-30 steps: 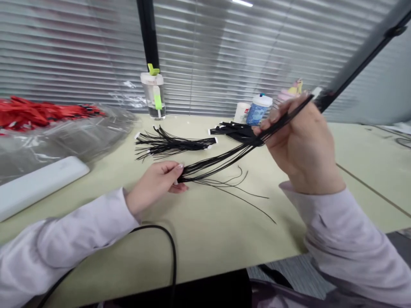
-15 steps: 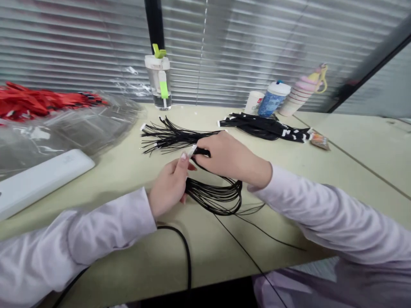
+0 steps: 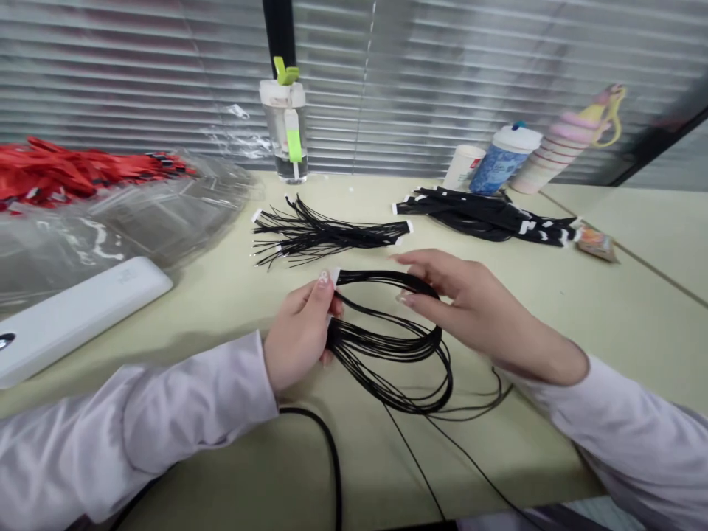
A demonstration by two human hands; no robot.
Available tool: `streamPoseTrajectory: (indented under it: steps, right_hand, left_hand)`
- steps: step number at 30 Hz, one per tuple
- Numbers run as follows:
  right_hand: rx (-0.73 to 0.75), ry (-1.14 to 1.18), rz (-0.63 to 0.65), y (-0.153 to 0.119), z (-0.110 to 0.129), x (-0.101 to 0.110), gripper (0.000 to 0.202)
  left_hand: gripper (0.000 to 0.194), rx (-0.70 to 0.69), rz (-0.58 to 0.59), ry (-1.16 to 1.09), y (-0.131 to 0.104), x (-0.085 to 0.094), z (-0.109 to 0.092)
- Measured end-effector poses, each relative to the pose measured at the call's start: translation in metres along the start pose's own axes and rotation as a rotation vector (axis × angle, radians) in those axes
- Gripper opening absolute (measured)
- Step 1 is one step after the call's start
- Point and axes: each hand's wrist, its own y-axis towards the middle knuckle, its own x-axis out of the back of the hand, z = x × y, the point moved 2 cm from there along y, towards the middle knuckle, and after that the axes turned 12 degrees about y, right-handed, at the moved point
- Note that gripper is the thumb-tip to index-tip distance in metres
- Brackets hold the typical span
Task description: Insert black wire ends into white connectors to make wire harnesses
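Note:
A looped black wire harness (image 3: 412, 346) spans both my hands above the table. My left hand (image 3: 302, 328) pinches its white connector (image 3: 334, 276) between thumb and fingers. A second white end shows just below that thumb, where more of the wires come together. My right hand (image 3: 470, 306) curls loosely around the bend of the upper wires, thumb in front and fingers behind. Long loose wires trail from the loop toward the table's front edge. Just beyond my hands lies another bundle of black wires (image 3: 332, 234) with white connectors and fanned-out ends.
At back right lies a pile of black harnesses (image 3: 470, 214) beside a small packet (image 3: 596, 243). Behind stand a paper cup (image 3: 462, 168), a blue cup (image 3: 503, 162) and a pink bottle (image 3: 553, 151). A clear bottle (image 3: 285, 133), red bundles (image 3: 71, 173) and a white device (image 3: 82, 321) are leftward.
My right hand has moved right, away from the white connector, and now curves around the wire bend. My left hand still pinches the connector. The view has shifted slightly.

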Motion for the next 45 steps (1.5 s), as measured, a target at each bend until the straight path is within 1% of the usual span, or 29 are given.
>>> streamPoseTrajectory:
  steps: [1, 2, 3, 4, 5, 6, 8, 10, 11, 12, 14, 17, 22, 26, 28, 33, 38, 41, 45]
  right_hand:
    - [0.070, -0.140, -0.104, -0.006, 0.002, 0.001, 0.030]
    - [0.133, -0.284, -0.181, -0.012, 0.007, 0.002, 0.023]
    - [0.181, -0.413, -0.214, -0.017, 0.012, 0.002, 0.017]
    - [0.210, -0.510, -0.206, -0.022, 0.017, 0.002, 0.020]
    - [0.216, -0.557, -0.159, -0.026, 0.023, 0.001, 0.028]
    - [0.187, -0.551, -0.077, -0.029, 0.027, 0.001, 0.035]
    - [0.068, -0.418, 0.140, -0.032, 0.033, -0.001, 0.040]
    - [-0.069, -0.232, 0.324, -0.032, 0.036, -0.005, 0.037]
    - [-0.118, -0.148, 0.385, -0.032, 0.037, -0.007, 0.033]
    - [-0.149, -0.073, 0.416, -0.030, 0.038, -0.009, 0.030]
    - [-0.169, 0.064, 0.436, -0.027, 0.039, -0.014, 0.026]
    - [-0.150, 0.202, 0.419, -0.023, 0.039, -0.024, 0.027]
    - [-0.081, 0.185, 0.293, -0.020, 0.034, -0.035, 0.027]
    - [-0.115, 0.255, 0.274, -0.019, 0.027, -0.042, 0.031]
    - [-0.128, 0.245, 0.258, -0.019, 0.025, -0.045, 0.029]
    - [-0.101, 0.161, 0.197, -0.018, 0.025, -0.046, 0.023]
    - [-0.114, 0.148, 0.202, -0.018, 0.029, -0.044, 0.023]
    - [-0.103, 0.154, 0.235, -0.017, 0.031, -0.043, 0.022]
    - [-0.075, 0.021, 0.248, -0.016, 0.036, -0.039, 0.021]
  left_hand:
    - [0.039, 0.009, 0.014, -0.005, 0.000, 0.000, -0.001]
    - [0.041, 0.017, 0.022, -0.010, 0.000, -0.001, -0.001]
    - [0.042, 0.024, 0.019, -0.014, 0.000, -0.001, -0.002]
    - [0.043, 0.031, 0.006, -0.018, 0.000, -0.001, -0.003]
    - [0.044, 0.039, -0.012, -0.024, 0.000, -0.001, -0.003]
    - [0.044, 0.048, -0.030, -0.031, 0.000, -0.001, -0.003]
    - [0.041, 0.062, -0.062, -0.046, 0.001, -0.001, -0.003]
    - [0.040, 0.072, -0.084, -0.056, 0.001, -0.001, -0.004]
    - [0.040, 0.074, -0.096, -0.056, 0.000, -0.001, -0.004]
    - [0.041, 0.075, -0.110, -0.051, 0.000, -0.002, -0.005]
    - [0.041, 0.070, -0.125, -0.029, -0.001, -0.003, -0.007]
    - [0.040, 0.045, -0.119, 0.019, -0.003, -0.006, -0.010]
    - [0.039, 0.050, -0.112, 0.049, -0.004, -0.009, -0.012]
    - [0.040, 0.053, -0.124, 0.104, -0.003, -0.009, -0.013]
    - [0.040, 0.058, -0.125, 0.117, -0.003, -0.009, -0.014]
    - [0.040, 0.076, -0.120, 0.139, -0.003, -0.009, -0.014]
    - [0.041, 0.091, -0.089, 0.116, -0.002, -0.008, -0.012]
    - [0.041, 0.107, -0.090, 0.092, -0.001, -0.008, -0.011]
    - [0.039, 0.147, -0.076, 0.095, -0.001, -0.009, -0.014]
